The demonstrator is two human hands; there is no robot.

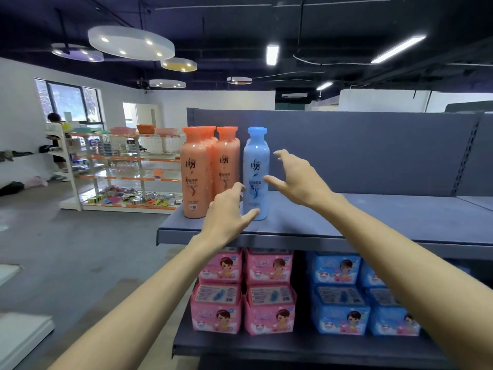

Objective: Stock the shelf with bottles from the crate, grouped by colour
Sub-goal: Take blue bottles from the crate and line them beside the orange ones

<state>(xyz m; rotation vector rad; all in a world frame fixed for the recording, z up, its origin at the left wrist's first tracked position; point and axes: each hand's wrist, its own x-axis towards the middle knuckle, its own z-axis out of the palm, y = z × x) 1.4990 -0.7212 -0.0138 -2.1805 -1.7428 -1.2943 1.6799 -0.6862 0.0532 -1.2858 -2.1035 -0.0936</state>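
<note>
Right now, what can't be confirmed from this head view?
- Crate: outside the head view, so remaining stock is unknown.
- Orange bottles: rear ones hidden behind the front pair, count unclear.
- Blue bottle: left hand covers its lower left; contact uncertain.
- Right hand: open beside it.

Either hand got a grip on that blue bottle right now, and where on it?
Neither. Left hand and right hand flank the blue bottle with fingers spread; it stands on the shelf ungripped.
</note>
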